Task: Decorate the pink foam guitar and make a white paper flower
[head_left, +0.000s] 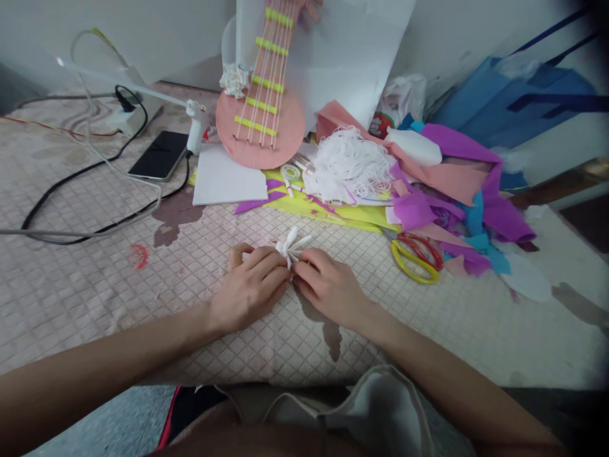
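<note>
Near the front middle of the table, a small white piece with several thin loops or petals (288, 245) sits between my two hands. My left hand (254, 279) closes on its left side, fingers curled and pressed together. From the right, my right hand (328, 282) pinches the same piece, its thumb hidden below the fingers. My fingertips nearly meet and cover the lower part of the piece. Its exact kind cannot be made out. Beyond my hands, a pink paper guitar (261, 124) with yellow strips and white strings leans upright, a white crumpled flower (235, 80) at its edge.
Scissors (419, 257) with red and yellow handles lie to the right, beside purple, pink and blue scraps (428, 209). White yarn (351, 165) is heaped behind. At left are a phone (160, 155), a glue gun (195, 127) and looping cables (61, 184). White foam board (229, 176) lies before the guitar.
</note>
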Demonstrator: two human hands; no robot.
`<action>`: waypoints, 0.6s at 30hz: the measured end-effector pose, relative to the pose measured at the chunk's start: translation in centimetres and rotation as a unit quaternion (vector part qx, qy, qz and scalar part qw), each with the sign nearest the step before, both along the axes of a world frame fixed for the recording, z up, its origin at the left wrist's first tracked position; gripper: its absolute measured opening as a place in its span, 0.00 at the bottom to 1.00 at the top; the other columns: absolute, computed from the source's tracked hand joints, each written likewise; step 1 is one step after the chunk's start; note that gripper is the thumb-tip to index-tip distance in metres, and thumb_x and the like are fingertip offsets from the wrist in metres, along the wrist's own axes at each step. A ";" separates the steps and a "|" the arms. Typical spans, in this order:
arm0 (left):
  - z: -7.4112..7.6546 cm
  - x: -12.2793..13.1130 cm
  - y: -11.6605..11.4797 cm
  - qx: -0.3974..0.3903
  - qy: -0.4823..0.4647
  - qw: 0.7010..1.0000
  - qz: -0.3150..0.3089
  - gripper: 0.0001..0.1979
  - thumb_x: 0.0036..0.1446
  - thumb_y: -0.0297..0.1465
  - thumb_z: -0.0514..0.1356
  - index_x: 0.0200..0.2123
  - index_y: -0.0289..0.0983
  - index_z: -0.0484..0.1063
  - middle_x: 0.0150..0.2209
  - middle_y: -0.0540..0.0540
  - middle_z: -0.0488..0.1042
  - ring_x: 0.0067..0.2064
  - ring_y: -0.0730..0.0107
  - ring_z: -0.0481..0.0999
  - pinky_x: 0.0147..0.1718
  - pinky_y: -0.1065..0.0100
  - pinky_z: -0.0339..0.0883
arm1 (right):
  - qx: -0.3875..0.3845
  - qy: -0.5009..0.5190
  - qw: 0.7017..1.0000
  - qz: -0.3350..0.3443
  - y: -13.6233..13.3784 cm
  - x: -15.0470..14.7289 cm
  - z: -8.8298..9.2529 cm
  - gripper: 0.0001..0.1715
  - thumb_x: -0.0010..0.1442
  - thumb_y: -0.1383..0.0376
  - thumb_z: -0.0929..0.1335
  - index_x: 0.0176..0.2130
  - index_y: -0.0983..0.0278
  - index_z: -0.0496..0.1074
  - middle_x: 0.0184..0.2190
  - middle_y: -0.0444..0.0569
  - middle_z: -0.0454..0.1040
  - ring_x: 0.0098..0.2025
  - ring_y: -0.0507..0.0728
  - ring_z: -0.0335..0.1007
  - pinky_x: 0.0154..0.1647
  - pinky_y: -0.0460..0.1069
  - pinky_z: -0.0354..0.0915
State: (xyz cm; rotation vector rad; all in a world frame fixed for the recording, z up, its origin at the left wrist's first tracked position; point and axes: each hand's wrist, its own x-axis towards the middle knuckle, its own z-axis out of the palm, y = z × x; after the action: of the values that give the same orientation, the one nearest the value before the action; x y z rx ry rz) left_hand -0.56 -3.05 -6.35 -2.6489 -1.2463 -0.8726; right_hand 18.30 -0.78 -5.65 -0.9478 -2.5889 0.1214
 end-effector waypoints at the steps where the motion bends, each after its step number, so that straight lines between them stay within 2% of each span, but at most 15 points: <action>1: 0.0 0.0 0.0 0.004 -0.001 1.000 0.001 0.04 0.58 0.26 0.55 0.33 0.38 0.69 0.36 0.49 0.75 0.43 0.65 0.71 0.44 0.57 0.52 | 0.000 -0.001 1.000 0.000 0.0 0.0 0.0 0.08 0.62 0.67 0.60 0.36 0.63 0.68 0.38 0.51 0.68 0.38 0.55 0.65 0.34 0.49 0.64; 7: 0.0 0.0 0.0 0.011 -0.001 1.000 0.002 0.04 0.59 0.26 0.55 0.32 0.37 0.68 0.36 0.49 0.75 0.42 0.64 0.71 0.43 0.56 0.52 | -0.022 -0.002 1.000 0.000 0.0 0.0 0.0 0.09 0.63 0.68 0.59 0.36 0.62 0.68 0.38 0.50 0.67 0.38 0.54 0.65 0.35 0.49 0.64; 18: 0.1 0.0 0.0 -0.001 -0.004 1.000 0.005 0.04 0.59 0.27 0.55 0.32 0.38 0.68 0.35 0.49 0.75 0.42 0.65 0.71 0.43 0.57 0.51 | -0.004 -0.005 1.000 0.001 0.0 0.1 -0.2 0.10 0.63 0.68 0.59 0.40 0.64 0.67 0.41 0.51 0.68 0.40 0.56 0.65 0.36 0.50 0.65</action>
State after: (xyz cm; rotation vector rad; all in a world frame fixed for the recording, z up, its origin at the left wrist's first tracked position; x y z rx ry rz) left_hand -0.55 -3.02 -6.20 -2.6410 -1.2603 -0.8819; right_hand 18.41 -0.75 -5.86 -0.9507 -2.6004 0.1271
